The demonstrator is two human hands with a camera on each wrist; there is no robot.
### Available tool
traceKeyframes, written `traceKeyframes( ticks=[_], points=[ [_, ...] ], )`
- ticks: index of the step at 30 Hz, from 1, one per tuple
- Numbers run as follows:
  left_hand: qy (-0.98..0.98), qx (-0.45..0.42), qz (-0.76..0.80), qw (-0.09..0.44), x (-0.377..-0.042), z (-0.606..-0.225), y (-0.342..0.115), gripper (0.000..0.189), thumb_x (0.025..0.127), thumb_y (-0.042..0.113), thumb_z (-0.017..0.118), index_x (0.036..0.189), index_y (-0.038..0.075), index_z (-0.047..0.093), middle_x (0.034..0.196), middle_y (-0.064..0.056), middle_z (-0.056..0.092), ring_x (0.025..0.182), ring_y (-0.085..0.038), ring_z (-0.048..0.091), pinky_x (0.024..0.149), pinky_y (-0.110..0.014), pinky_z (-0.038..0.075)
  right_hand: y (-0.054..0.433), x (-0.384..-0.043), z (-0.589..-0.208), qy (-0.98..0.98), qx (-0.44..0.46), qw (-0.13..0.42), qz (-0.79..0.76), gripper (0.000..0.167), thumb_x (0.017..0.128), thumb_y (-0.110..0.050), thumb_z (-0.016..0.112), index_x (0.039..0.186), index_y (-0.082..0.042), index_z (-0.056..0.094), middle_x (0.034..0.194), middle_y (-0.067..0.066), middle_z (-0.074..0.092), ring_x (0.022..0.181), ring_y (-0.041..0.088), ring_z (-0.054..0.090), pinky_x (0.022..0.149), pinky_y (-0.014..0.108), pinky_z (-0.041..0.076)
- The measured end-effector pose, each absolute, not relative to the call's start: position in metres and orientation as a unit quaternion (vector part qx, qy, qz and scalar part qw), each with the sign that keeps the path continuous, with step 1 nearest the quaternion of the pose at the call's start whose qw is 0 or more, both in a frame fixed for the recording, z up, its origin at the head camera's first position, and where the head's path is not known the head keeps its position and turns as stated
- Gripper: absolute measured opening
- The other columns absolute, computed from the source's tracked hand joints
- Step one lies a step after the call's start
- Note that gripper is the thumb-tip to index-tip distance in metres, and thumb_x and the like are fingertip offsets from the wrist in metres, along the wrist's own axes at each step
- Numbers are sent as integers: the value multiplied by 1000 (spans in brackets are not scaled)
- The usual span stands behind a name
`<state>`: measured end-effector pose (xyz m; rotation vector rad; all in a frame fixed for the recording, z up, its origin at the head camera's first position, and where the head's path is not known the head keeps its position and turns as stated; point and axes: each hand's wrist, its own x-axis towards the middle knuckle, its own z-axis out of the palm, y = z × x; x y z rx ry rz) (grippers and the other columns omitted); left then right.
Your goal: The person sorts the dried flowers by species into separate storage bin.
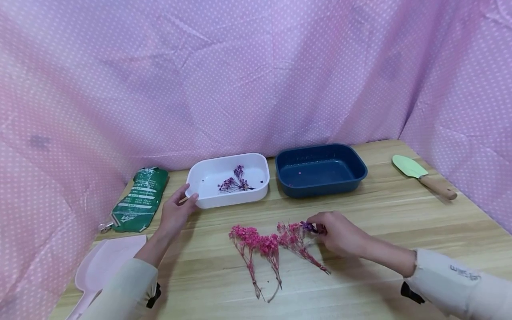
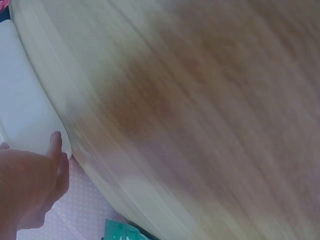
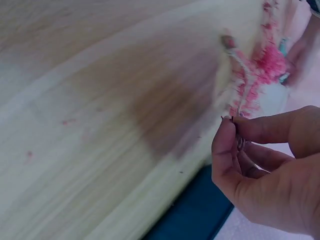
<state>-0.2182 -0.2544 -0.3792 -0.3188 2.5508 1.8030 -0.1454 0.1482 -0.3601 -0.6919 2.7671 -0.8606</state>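
My left hand [image 1: 174, 215] grips the near left corner of a white rectangular tub [image 1: 236, 202], its thumb along the outside wall. Inside that tub lie small sprigs of purple dried flowers [image 1: 228, 185]. With thumb and fingertips, my right hand [image 1: 344, 234] pinches a purple dried flower sprig [image 1: 308, 226] by its stem, close over the table. The sprig's head overlaps the rightmost of three pink dried flower bunches [image 1: 270, 244], which lie on the wood with their stems toward me.
A dark blue tub [image 1: 322, 189] stands right of the white one, with tiny petals inside. Farther right lies a green trowel [image 1: 410, 166] with a wooden handle. At left are a green bag [image 1: 140, 200] and a pink dustpan [image 1: 108, 262]. A dotted pink cloth [image 1: 256, 80] hangs behind the table.
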Motion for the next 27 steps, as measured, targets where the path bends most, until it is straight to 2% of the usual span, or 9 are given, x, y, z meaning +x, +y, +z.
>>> traceKeyframes(
  ticks=[6, 10, 15, 27],
  points=[
    [811, -102, 577, 1, -218, -378, -255, 69, 95, 38, 57, 154, 24, 24, 153, -14, 31, 128, -28, 45, 97, -29, 48, 153, -154, -345, 881, -249, 112, -386, 36, 81, 6, 67, 117, -1, 67, 80, 0, 61, 72, 13, 54, 56, 21, 49],
    [811, -104, 576, 0, -218, -378, -256, 69, 95, 38, 57, 154, 23, 24, 152, -14, 31, 128, -28, 45, 97, -29, 48, 155, -159, -342, 845, -216, 142, -467, 40, 84, 2, 68, 124, 0, 63, 86, 7, 62, 76, 21, 57, 57, 27, 54],
    [814, -106, 570, -1, -218, -378, -257, 69, 95, 38, 57, 154, 23, 24, 152, -13, 32, 127, -29, 46, 96, -29, 48, 151, -161, -340, 807, -186, 171, -533, 42, 87, -3, 69, 127, -2, 60, 92, 13, 61, 79, 26, 59, 66, 36, 59],
    [806, -93, 584, -7, -218, -380, -255, 67, 96, 34, 57, 153, 21, 25, 152, -13, 33, 128, -29, 45, 97, -30, 48, 123, -182, -327, 783, -176, 163, -574, 42, 89, -5, 67, 130, -7, 59, 100, 13, 60, 89, 26, 58, 74, 35, 59]
  ],
)
